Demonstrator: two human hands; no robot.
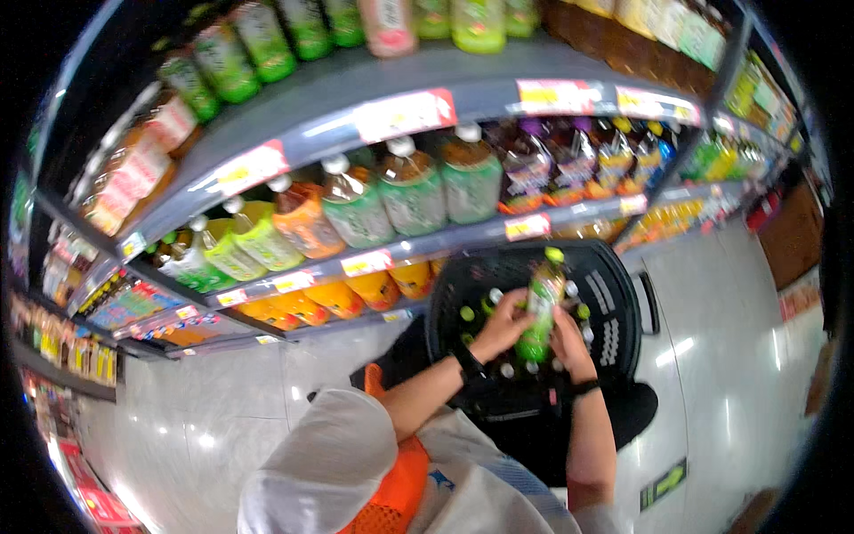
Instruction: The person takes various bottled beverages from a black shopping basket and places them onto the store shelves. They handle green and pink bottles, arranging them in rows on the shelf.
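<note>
A plastic drink bottle [544,300] with a green label and a yellow-green cap is held nearly upright between both hands. My left hand [504,324] grips it from the left side, and my right hand [570,340] has its fingers against the bottle's right side. Beneath them stands a black plastic basket [617,300] holding several more bottles, whose white and green caps [467,314] show around my hands. The lower part of the basket's contents is dark and partly hidden by the hands.
A store shelf [400,250] curves across the front, with large tea bottles [412,193] on the middle level, orange drink bottles [333,300] below and more green-labelled bottles [260,47] above. Cardboard boxes [790,233] stand at the right. The floor [700,334] is glossy tile.
</note>
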